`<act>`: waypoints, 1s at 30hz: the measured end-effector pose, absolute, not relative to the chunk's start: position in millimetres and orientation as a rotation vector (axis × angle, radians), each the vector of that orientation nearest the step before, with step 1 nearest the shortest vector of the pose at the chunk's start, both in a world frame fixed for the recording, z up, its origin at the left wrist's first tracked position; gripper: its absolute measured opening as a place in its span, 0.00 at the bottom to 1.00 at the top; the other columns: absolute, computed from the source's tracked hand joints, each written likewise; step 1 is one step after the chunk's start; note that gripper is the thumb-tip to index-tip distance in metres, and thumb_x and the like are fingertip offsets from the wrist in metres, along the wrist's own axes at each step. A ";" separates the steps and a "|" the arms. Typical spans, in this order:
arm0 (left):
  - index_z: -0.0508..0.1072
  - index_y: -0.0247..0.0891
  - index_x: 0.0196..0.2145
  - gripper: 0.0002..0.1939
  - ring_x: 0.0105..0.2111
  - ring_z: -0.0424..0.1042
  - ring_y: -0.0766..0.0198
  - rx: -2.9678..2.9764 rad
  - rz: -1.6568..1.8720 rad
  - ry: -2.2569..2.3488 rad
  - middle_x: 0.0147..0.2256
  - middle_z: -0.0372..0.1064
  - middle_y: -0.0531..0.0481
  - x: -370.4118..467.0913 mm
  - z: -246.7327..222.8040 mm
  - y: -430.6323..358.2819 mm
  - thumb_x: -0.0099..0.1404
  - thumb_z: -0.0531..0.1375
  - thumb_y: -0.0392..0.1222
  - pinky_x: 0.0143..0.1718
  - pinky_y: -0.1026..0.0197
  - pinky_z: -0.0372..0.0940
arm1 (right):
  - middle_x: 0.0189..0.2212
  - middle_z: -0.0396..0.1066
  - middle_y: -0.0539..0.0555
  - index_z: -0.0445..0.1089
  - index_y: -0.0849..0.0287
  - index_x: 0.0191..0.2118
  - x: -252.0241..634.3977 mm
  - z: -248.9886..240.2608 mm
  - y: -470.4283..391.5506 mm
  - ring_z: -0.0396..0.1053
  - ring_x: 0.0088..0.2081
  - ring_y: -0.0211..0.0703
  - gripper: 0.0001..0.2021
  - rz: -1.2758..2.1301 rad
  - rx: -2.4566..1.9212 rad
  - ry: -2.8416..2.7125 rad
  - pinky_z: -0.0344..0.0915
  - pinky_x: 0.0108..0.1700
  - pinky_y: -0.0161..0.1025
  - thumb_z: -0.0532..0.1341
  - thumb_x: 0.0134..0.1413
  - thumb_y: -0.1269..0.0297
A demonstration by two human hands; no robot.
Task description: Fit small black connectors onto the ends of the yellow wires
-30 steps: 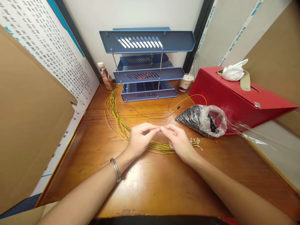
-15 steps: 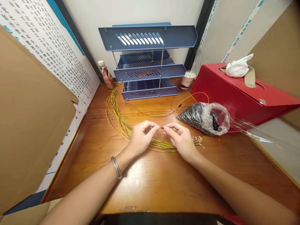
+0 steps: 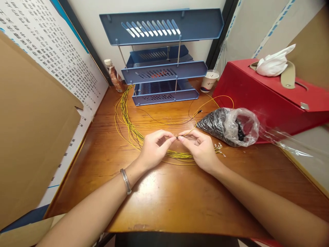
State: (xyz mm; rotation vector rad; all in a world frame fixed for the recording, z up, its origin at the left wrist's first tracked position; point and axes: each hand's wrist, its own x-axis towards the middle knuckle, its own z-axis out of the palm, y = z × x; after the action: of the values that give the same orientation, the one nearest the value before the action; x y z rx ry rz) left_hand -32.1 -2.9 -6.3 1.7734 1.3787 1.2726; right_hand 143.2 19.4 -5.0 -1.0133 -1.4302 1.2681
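My left hand (image 3: 155, 147) is closed in a pinch on a small black connector (image 3: 177, 137); its fingertips cover most of it. Just opposite, my right hand (image 3: 202, 147) pinches a thin yellow wire (image 3: 191, 130), thumb and fingertip meeting the connector's other side. The two hands' fingertips nearly touch above the table. Behind and beneath them curves a coiled bundle of yellow and black wires (image 3: 125, 115), with metal-tipped ends (image 3: 218, 148) to the right of my right hand. Another small black connector (image 3: 199, 112) lies farther back on a loose wire.
A clear plastic bag (image 3: 246, 118) of small black pieces lies open at right, before a red box (image 3: 236, 82) with tissue on top. At the back are a blue tiered rack (image 3: 164, 73), a bottle (image 3: 114, 77) and a paper cup (image 3: 209, 81). Cardboard (image 3: 33, 130) stands at left.
The fingertips of my two hands have come closer together, so less of the black connector shows. The camera view has shifted slightly; the surrounding things have stayed in place.
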 end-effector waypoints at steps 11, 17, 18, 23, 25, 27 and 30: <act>0.79 0.36 0.35 0.05 0.26 0.68 0.68 1.759 1.370 1.351 0.30 0.76 0.49 -32.4 -7.1 -3.0 0.66 0.65 0.41 0.28 0.65 0.63 | 0.32 0.75 0.55 0.76 0.62 0.33 148.5 0.2 20.9 0.68 0.28 0.36 0.10 1.205 -0.972 -1.377 0.64 0.26 0.32 0.69 0.52 0.58; 0.81 0.36 0.33 0.05 0.29 0.73 0.65 1.774 1.367 1.329 0.31 0.79 0.48 -31.5 -7.7 -1.9 0.66 0.66 0.40 0.32 0.63 0.66 | 0.31 0.77 0.55 0.78 0.60 0.35 147.6 -4.2 19.4 0.71 0.29 0.39 0.10 1.200 -0.981 -1.443 0.65 0.27 0.33 0.70 0.51 0.59; 0.81 0.36 0.33 0.06 0.30 0.74 0.64 1.759 1.368 1.339 0.31 0.79 0.48 -31.8 -7.7 -1.3 0.66 0.66 0.40 0.34 0.62 0.66 | 0.31 0.77 0.55 0.78 0.60 0.35 147.7 -5.0 19.8 0.71 0.29 0.39 0.10 1.195 -0.991 -1.443 0.65 0.27 0.34 0.70 0.51 0.59; 0.81 0.36 0.34 0.07 0.32 0.76 0.64 1.667 1.373 1.369 0.33 0.80 0.48 -31.6 -7.3 0.8 0.66 0.65 0.41 0.36 0.63 0.67 | 0.32 0.78 0.56 0.78 0.60 0.34 150.0 -3.9 22.7 0.70 0.27 0.38 0.10 1.149 -1.037 -1.409 0.63 0.26 0.33 0.70 0.50 0.58; 0.80 0.36 0.34 0.07 0.32 0.75 0.64 1.621 1.406 1.388 0.33 0.80 0.48 -30.6 -7.2 0.7 0.66 0.65 0.42 0.35 0.64 0.67 | 0.33 0.79 0.56 0.78 0.60 0.35 151.4 -1.6 23.2 0.70 0.27 0.38 0.11 1.136 -1.043 -1.389 0.63 0.25 0.33 0.70 0.50 0.58; 0.80 0.36 0.34 0.08 0.31 0.74 0.65 1.596 1.419 1.389 0.33 0.79 0.48 -29.5 -7.2 0.3 0.66 0.65 0.43 0.34 0.64 0.67 | 0.34 0.79 0.56 0.78 0.60 0.35 153.0 0.9 22.9 0.71 0.27 0.39 0.11 1.122 -1.050 -1.376 0.64 0.26 0.34 0.70 0.50 0.58; 0.79 0.36 0.34 0.08 0.29 0.72 0.66 1.594 1.406 1.354 0.31 0.77 0.49 -28.0 -8.0 0.3 0.66 0.66 0.44 0.32 0.64 0.66 | 0.34 0.79 0.56 0.79 0.60 0.35 155.3 3.5 21.5 0.73 0.30 0.41 0.11 1.073 -1.061 -1.362 0.66 0.27 0.34 0.70 0.50 0.58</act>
State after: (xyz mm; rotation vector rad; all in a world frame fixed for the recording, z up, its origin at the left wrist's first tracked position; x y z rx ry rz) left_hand -28.0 0.3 -8.0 1.5942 1.3537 1.4058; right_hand 155.3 21.5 3.5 -1.0614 -1.3624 1.0727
